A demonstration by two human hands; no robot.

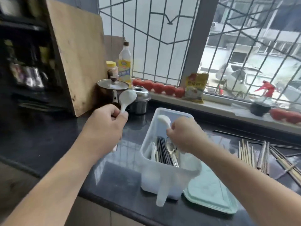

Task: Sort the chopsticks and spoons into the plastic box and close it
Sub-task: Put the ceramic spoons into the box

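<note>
Each hand [105, 123] [184, 132] grips white spoon [127, 99] [163, 120]; handles hidden.

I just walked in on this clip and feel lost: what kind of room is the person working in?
Most likely a home kitchen. A lidded pot and an oil bottle stand on a dark counter by a barred window, with tomatoes lined on the sill.

Dark glossy countertop [48, 136] beneath a barred, daylit window [154, 38], wooden board [78, 51] alongside.
</note>
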